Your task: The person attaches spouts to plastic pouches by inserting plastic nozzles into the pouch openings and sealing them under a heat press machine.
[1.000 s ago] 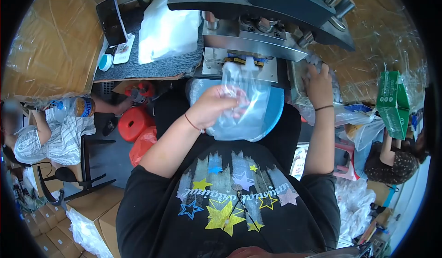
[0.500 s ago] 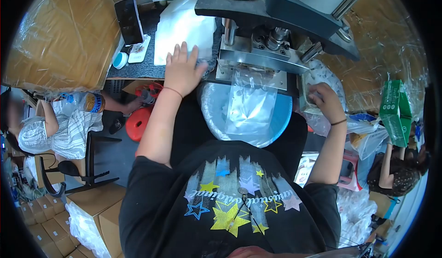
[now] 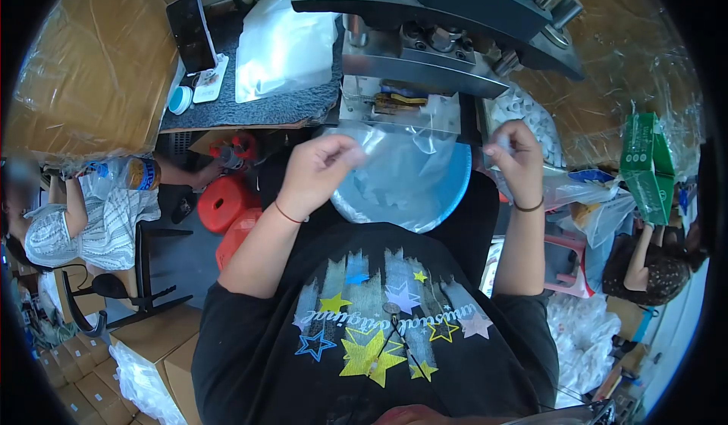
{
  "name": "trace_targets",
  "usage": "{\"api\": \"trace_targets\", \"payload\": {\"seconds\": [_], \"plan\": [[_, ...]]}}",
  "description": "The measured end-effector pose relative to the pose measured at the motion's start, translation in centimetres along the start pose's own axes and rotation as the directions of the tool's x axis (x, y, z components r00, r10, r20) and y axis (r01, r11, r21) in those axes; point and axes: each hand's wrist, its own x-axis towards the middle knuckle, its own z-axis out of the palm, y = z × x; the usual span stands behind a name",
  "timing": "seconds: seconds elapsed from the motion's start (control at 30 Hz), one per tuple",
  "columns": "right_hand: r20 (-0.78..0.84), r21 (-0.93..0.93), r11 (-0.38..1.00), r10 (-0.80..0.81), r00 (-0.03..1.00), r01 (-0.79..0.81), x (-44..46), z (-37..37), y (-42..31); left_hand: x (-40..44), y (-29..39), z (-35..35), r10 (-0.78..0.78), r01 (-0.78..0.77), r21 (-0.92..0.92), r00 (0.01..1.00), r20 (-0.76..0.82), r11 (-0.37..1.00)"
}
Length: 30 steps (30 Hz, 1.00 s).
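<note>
My left hand point(image 3: 322, 169) is pinched at the edge of a clear plastic bag point(image 3: 373, 138), which is blurred and spreads over a blue basin point(image 3: 460, 186). Above the basin sits a press point(image 3: 425, 67), its metal bar raised over a plate point(image 3: 360, 110). Something brown and yellow shows on the plate under the bar. My right hand point(image 3: 517, 159) is closed to the right of the basin, thumb against fingers. What its fingertips hold is too small to make out. Just beyond it is a clear bag of small white pieces point(image 3: 527, 122).
A stack of clear flat bags point(image 3: 284, 50) lies on the dark mat point(image 3: 318, 95), beside an upright phone point(image 3: 191, 34). Large wrapped cartons point(image 3: 91, 61) stand at the left. Red stools point(image 3: 222, 203) are on the floor. Other people sit at both sides; one holds a green box point(image 3: 644, 171).
My left hand has left the bag stack and come down to the basin with a clear bag. My right hand has lifted from beside the white pieces and closed. The view has shifted slightly.
</note>
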Motion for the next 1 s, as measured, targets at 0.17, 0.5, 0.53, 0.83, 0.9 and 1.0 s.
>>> {"api": "trace_targets", "payload": {"seconds": [0.17, 0.5, 0.53, 0.83, 0.9, 1.0], "plan": [[0.101, 0.132, 0.990, -0.054, 0.993, 0.040, -0.1, 3.9, -2.8, -0.2, 0.1, 3.0, -0.067, 0.058, 0.052, 0.982, 0.179, 0.997], [0.297, -0.246, 0.948, -0.124, 0.947, 0.201, 1.1, 3.1, -4.9, -1.3, 0.4, 5.7, -0.205, 0.348, -0.286, 0.879, 0.430, 0.893], [0.312, -0.260, 0.949, -0.093, 0.946, 0.179, 1.0, 2.8, -5.1, -1.5, 0.4, 5.8, -0.225, 0.392, -0.312, 0.860, 0.457, 0.866], [0.463, -0.154, 0.982, -0.027, 0.886, 0.110, 0.4, 1.2, -3.8, -1.4, -0.1, 6.4, -0.333, 0.558, -0.259, 0.741, 0.583, 0.789], [0.352, -0.187, 0.975, -0.045, 0.935, 0.117, 0.3, 1.0, -4.1, -1.2, -0.2, 6.5, -0.323, 0.560, -0.290, 0.747, 0.581, 0.776], [0.194, -0.131, 0.991, 0.014, 0.981, 0.011, -0.1, -1.2, -2.2, -0.4, -0.9, 6.0, -0.354, 0.560, -0.336, 0.784, 0.510, 0.757]]}}
